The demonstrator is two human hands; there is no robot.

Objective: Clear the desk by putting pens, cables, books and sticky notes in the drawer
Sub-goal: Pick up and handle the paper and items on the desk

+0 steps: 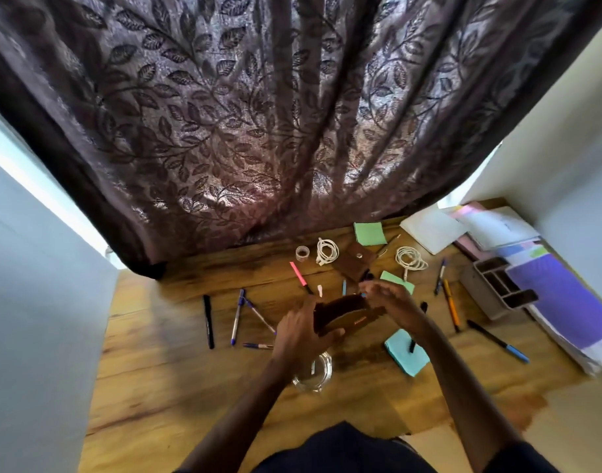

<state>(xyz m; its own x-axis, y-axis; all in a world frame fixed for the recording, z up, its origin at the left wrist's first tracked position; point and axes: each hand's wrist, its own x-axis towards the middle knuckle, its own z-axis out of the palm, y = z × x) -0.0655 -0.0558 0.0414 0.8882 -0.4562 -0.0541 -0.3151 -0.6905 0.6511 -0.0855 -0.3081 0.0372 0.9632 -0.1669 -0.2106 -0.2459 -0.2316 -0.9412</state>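
Both hands hold a dark brown, wallet-like case [343, 314] above the middle of the wooden desk [176, 380]. My left hand [301, 331] grips its left end and my right hand [390, 303] pinches its top right edge. Several pens lie around: a black marker [208, 320], blue pens [237, 315], a pink highlighter [297, 273], an orange pencil [451, 305], a black-and-blue pen [497, 341]. Two coiled white cables [326, 251] [410, 259] lie farther back. Sticky pads: green [370, 233], green [396, 280], blue [407, 356].
A glass dish [314, 373] sits under my left wrist. A tape roll [302, 252] and a brown pouch [355, 262] lie at the back. A grey organiser [494, 290], a white notebook [432, 230] and stacked books [565, 302] fill the right. A dark curtain [258, 131] hangs behind.
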